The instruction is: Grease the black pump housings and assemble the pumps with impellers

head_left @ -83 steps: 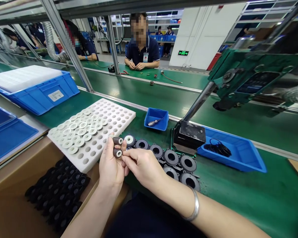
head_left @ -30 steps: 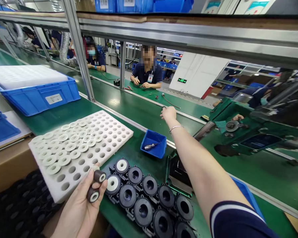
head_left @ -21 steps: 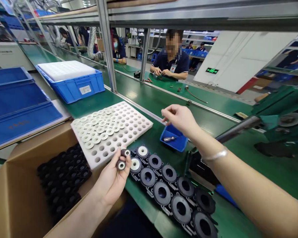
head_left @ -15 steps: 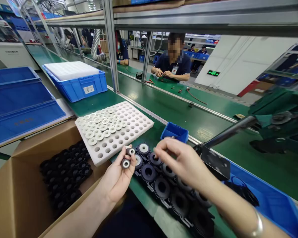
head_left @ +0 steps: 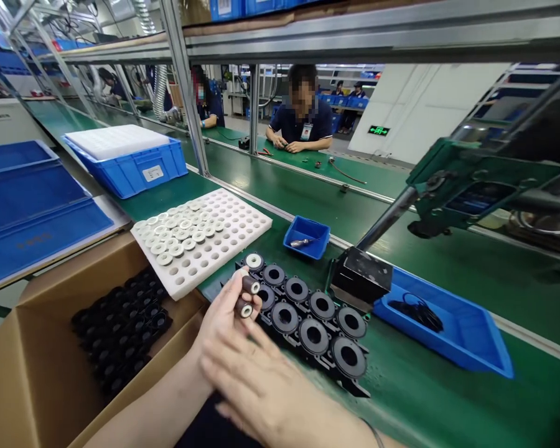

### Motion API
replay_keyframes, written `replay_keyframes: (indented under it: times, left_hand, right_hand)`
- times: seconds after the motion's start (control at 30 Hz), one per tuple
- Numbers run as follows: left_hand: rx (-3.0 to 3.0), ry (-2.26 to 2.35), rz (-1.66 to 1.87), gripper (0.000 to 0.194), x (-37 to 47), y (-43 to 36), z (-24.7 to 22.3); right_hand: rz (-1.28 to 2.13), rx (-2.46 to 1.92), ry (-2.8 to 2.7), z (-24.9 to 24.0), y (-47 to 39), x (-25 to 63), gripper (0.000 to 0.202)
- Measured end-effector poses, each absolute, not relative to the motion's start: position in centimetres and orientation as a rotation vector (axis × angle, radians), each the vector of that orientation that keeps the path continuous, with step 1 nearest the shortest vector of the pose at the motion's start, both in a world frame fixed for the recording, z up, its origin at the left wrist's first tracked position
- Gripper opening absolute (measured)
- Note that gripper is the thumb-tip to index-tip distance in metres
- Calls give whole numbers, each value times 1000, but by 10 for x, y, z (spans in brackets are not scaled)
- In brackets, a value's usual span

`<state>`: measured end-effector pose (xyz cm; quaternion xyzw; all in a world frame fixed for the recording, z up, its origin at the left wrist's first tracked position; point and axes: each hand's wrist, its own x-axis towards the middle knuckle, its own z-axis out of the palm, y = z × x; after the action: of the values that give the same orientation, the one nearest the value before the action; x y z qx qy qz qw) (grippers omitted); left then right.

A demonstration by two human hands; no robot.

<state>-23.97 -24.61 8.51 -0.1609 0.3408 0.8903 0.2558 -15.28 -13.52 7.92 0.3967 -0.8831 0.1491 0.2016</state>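
The left hand (head_left: 224,320) is closed on two dark cylinders (head_left: 251,285) with pale ringed ends, held one above the other at its fingers. The right hand (head_left: 266,386), blurred, lies across the left palm and wrist, so the hands are together in the view; its fingers look extended, but whether it grips anything cannot be told. The cylinders are above the near end of two slanting rows of black frames (head_left: 314,336), which lie on the green surface (head_left: 410,392). A white disc (head_left: 253,261) sits in the far left frame; the other frames in plain sight show dark round openings.

Left of the frames is a white foam tray (head_left: 249,229) with round holes, its left part covered by pale rings (head_left: 185,234). Beyond the frames, a small blue bin (head_left: 324,244) holds a screwdriver (head_left: 299,242). To its right is a black block (head_left: 366,270), beside a long blue bin (head_left: 480,351) with black cable (head_left: 417,311) in it. A green machine (head_left: 466,180) hangs above.

At lower left, a carton (head_left: 42,354) holds dark parts (head_left: 116,336). Behind it is a blue crate (head_left: 130,174) with white foam (head_left: 116,140) on top. Across the line, a person (head_left: 303,121) has both hands close together.
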Motion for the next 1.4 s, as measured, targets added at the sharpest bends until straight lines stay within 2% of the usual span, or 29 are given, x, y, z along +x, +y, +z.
replay_keyframes:
  times: [0.1, 0.3, 0.47, 0.63, 0.73, 0.87, 1.07, 1.4]
  left_hand:
    - [-134, 1231, 2570, 31, -239, -243, 76]
    - [72, 1316, 2391, 36, -241, -251, 71]
    - [167, 1400, 2281, 40, -249, -255, 73]
    - [334, 1879, 2070, 47, -267, -260, 74]
    - [360, 2078, 2063, 48, -283, -262, 78]
    - [263, 1884, 2042, 48, -296, -254, 81]
    - [121, 1492, 2051, 37, -295, -228, 80]
    - [255, 1568, 2018, 40, -293, -209, 81]
  right_hand:
    - [515, 1149, -2327, 76, -130, -138, 39]
    - [780, 770, -2263, 70, -98, -124, 33]
    - [711, 714, -2283, 65, -66, -122, 37]
    - [588, 340, -2222, 56, -19, -121, 34]
    - [506, 143, -2120, 41, 5, -119, 33]
    - [419, 88, -2069, 20, 25, -117, 34]
    - [403, 127, -2100, 6, 35, -119, 35]
    - [434, 93, -2138, 2, 35, -121, 36]
